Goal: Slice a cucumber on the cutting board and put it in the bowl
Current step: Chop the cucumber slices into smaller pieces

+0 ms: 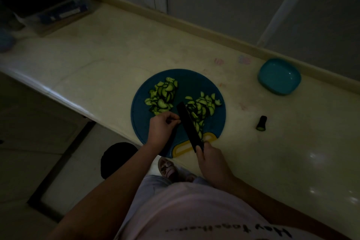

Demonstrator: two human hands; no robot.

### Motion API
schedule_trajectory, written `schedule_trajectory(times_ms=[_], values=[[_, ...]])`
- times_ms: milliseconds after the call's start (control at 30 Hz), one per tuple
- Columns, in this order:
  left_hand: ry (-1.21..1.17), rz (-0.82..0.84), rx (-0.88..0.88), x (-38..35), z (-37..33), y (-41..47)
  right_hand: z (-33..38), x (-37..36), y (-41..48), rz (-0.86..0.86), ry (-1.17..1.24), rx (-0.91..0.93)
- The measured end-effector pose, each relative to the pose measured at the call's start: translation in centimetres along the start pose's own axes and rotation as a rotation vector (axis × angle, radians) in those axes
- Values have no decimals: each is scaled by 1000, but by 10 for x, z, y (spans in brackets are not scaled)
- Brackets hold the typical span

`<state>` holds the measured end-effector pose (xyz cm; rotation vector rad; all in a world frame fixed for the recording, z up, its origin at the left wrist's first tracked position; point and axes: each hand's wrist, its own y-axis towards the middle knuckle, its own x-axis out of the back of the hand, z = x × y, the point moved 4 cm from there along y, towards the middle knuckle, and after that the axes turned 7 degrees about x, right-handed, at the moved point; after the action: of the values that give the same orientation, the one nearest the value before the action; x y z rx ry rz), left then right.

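R hand [209, 157] grips black knife [190, 124] over blue cutting board [140, 107] w/ cucumber slices [162, 98] at 12, L hand [161, 125] fingers curled beside blade, grasp unclear; teal bowl [279, 77] at 2.

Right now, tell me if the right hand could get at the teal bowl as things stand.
Probably yes, but not freely. The right hand is closed on the knife, so it would need setting down first. The counter between it and the teal bowl looks open; only a cucumber end stands nearby.
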<state>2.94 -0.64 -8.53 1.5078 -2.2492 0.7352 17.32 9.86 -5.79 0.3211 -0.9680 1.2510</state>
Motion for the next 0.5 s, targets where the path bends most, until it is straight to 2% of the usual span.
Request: schedule_trajectory(times_ms=[500], values=[[14,23,-12,1,-1,3,4,-1,-2,15,-20,-3]])
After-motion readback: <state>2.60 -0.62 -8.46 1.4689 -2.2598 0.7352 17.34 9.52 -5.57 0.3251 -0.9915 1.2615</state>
